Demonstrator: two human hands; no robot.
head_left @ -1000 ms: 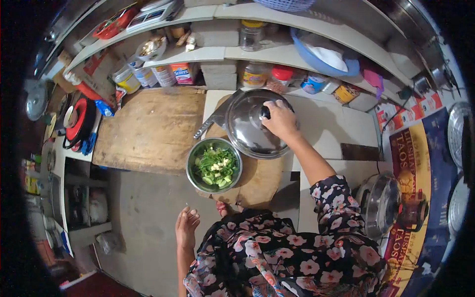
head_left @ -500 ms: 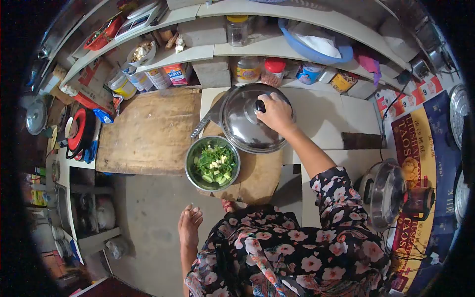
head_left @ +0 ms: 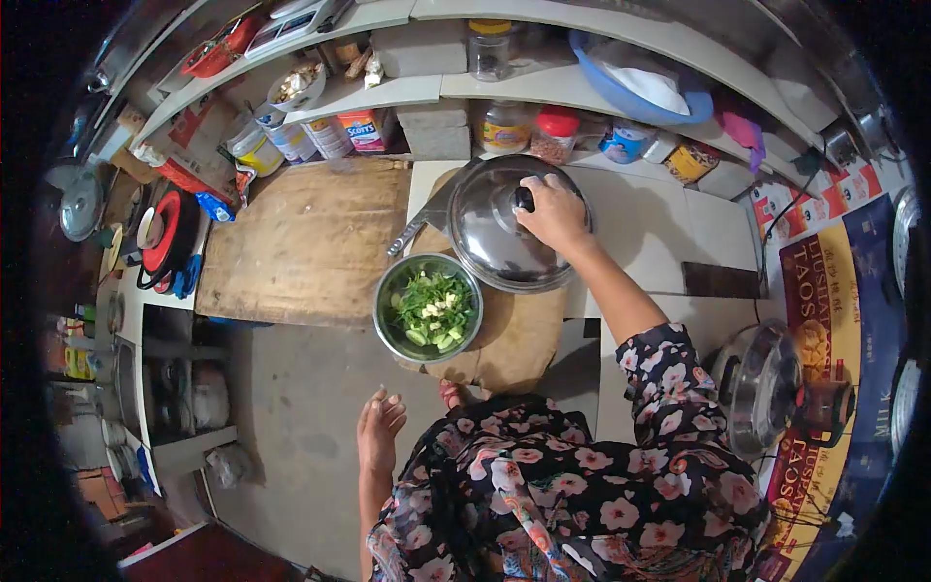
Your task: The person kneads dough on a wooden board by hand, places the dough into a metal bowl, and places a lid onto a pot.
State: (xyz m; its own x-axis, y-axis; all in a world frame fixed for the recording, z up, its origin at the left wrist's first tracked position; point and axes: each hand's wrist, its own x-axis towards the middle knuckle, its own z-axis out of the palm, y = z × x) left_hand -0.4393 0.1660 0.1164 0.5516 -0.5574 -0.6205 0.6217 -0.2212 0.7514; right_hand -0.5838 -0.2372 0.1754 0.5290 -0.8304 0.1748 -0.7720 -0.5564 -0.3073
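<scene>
My right hand (head_left: pixel 556 215) grips the black knob of a shiny metal pot lid (head_left: pixel 490 233), its fingers wrapped round it. Beneath the lid's left edge, a cleaver (head_left: pixel 421 221) lies partly hidden, its metal handle sticking out. Just in front of the lid, a steel bowl (head_left: pixel 381 325) holds chopped greens (head_left: pixel 433 296), pale green slices and bits that look like garlic. Both lid and bowl are over a round wooden chopping board (head_left: pixel 519 335). My left hand (head_left: pixel 380 427) hangs empty over the floor, below and left of the bowl, fingers loosely extended.
A large wooden board (head_left: pixel 301 242) lies to the left on the counter. Jars, cans and a blue basin (head_left: pixel 630 87) fill the shelves behind. On the right stands a glass-lidded cooker (head_left: pixel 756 388) near printed cartons. A red-rimmed pan (head_left: pixel 167 233) sits far left.
The whole view has shifted slightly, so things appear a little further right. My right hand stays on the lid knob, and my left hand still hangs empty.
</scene>
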